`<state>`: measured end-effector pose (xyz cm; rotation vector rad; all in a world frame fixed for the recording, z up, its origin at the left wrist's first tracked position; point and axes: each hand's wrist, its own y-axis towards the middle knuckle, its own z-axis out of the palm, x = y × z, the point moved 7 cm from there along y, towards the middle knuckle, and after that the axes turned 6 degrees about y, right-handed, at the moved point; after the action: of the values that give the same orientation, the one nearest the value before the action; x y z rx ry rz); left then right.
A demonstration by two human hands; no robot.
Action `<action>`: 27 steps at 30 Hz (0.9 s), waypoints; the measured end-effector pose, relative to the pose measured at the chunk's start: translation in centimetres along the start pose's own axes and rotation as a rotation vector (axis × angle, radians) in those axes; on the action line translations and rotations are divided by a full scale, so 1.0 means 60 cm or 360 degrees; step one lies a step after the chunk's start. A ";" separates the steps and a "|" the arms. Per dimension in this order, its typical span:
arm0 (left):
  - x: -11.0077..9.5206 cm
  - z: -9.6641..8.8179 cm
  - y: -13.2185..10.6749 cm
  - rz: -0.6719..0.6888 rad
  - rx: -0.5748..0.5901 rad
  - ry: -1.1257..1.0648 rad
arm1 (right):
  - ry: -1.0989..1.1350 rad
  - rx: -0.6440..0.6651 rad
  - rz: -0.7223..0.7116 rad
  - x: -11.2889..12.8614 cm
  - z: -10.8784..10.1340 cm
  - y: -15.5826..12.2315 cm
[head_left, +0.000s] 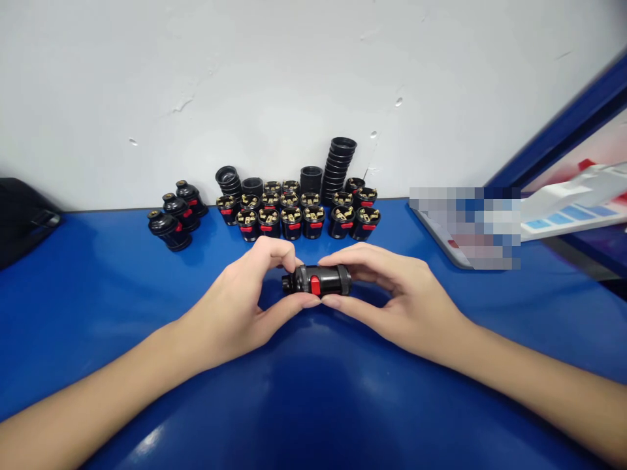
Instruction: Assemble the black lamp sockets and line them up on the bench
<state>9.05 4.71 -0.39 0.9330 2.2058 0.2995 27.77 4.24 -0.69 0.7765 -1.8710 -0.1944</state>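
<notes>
A black lamp holder (332, 279) with a red switch on its side lies on its side between my two hands, above the blue table. My left hand (240, 297) pinches the capped end, its thumb along the near side and its fingers curled over the far side. The other, ridged end is gripped by my right hand (406, 287) between thumb and fingers. Both thumb tips come close together just below the red switch. Behind my hands stand several open lamp holder bodies (292, 228) with brass contacts and red switches facing up.
Three capped lamp holders (169, 228) stand at the left rear. A tall stack of black threaded rings (339, 171) and a shorter stack (228, 179) rise by the white wall (294, 78). At right lies a partly blurred-out flat object (441, 238); a black item (24, 219) sits far left.
</notes>
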 end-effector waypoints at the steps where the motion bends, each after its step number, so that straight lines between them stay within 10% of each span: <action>1: -0.002 0.001 0.001 -0.0020 0.0021 -0.0006 | 0.0006 0.0002 0.0009 -0.001 0.001 0.000; 13: -0.004 -0.049 0.015 -0.0074 0.0301 0.0634 | -0.0217 0.0159 -0.0119 0.002 0.012 -0.006; 27: 0.104 -0.194 -0.028 -0.1052 0.0713 0.1880 | -0.0228 0.0129 -0.0116 0.004 0.012 -0.003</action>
<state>-2.94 8.56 3.99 0.0912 3.6099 -0.0001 27.17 3.81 -0.87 0.9072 -1.9971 -0.2263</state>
